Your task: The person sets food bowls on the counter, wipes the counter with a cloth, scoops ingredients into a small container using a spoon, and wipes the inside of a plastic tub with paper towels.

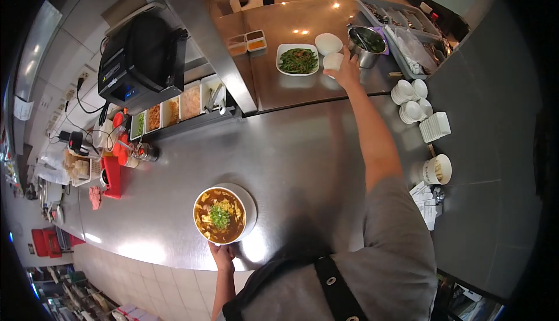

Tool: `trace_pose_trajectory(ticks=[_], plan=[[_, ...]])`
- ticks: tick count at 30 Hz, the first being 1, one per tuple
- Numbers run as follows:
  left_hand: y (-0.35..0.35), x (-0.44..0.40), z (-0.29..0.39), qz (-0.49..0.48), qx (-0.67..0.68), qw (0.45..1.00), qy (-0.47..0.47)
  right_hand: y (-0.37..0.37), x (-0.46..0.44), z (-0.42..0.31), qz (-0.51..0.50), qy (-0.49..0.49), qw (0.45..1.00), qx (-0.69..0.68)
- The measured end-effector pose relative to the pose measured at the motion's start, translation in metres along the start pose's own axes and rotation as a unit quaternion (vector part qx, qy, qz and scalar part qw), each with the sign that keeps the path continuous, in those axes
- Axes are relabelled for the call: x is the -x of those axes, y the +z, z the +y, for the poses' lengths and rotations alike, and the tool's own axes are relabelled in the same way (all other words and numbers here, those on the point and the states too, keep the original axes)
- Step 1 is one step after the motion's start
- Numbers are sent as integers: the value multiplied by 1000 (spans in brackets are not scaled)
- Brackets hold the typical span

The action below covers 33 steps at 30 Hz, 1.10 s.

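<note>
My left hand [222, 258] grips the near edge of a white bowl [253, 213] of brown soup with egg and chopped green onion [220, 217]. The fingertips are partly hidden under its rim. My right arm stretches far across the counter. At its end my right hand [347, 72] has its thumb and fingers around a small white bowl [332, 61]. Just behind this stands another white bowl [328, 43]. A square white plate of green beans [298, 60] lies to the left of the hand. Close on the right is a metal pot [368, 58] with dark green contents and a ladle handle.
Stacked white bowls [410, 111] and square dishes [435, 127] line the right edge, near a paper cup [437, 169]. Cutlery trays [402, 21] stand at the back right. A black printer [140, 59] overhangs topping containers [172, 111]. A metal post [207, 36] rises mid-counter.
</note>
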<state>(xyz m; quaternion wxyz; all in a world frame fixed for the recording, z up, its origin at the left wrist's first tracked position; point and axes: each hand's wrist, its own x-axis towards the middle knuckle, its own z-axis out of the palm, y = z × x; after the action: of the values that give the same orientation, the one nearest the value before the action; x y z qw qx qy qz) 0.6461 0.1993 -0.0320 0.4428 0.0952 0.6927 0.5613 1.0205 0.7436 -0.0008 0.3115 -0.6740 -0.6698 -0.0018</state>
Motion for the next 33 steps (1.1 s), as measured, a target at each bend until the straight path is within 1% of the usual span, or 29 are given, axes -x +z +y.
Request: trace_pose_trajectory(ticks=[1, 2, 4, 5, 6, 7, 8, 10, 12, 15, 18, 21, 22, 27, 33], plan=[[3, 1, 1, -4, -5, 1000, 7, -3, 6, -10, 19, -10, 1000, 19], [7, -1, 1, -8, -7, 1000, 12, -4, 17, -20, -13, -17, 999, -29], [11, -4, 2, -13, -2, 1000, 13, -6, 59, -39, -88, -31, 988, -125], [14, -5, 2, -7, -12, 1000, 21, 1, 83, -45, -167, -38, 969, -177], [15, -7, 4, -25, -25, 999, 15, -4, 114, -59, -249, -10, 926, -283], [15, -9, 6, -44, -38, 998, 8, -11, 144, -74, -324, 34, 868, -375], [19, -10, 9, -44, -37, 998, 5, -11, 173, -78, -410, 51, 816, -405], [29, -13, 13, -52, -33, 998, 16, -15, 222, -101, -503, 96, 744, -430], [37, -17, 17, -61, -27, 998, 11, -19, 259, -119, -529, 100, 715, -446], [54, -15, 29, -70, -36, 997, 1, -34, 286, -133, -551, 138, 682, -460], [64, -23, 30, -96, -48, 994, 0, -34, 304, -136, -521, 145, 691, -479], [77, -27, 32, -114, -55, 992, 4, -34, 310, -129, -462, 139, 731, -483], [83, -21, 37, -120, -56, 991, -16, -38, 309, -125, -451, 154, 735, -483], [113, -33, 34, -143, -62, 988, -10, -35, 309, -102, -372, 173, 774, -482], [153, -42, 41, -173, -87, 981, -11, -41, 292, -74, -334, 187, 798, -465]])
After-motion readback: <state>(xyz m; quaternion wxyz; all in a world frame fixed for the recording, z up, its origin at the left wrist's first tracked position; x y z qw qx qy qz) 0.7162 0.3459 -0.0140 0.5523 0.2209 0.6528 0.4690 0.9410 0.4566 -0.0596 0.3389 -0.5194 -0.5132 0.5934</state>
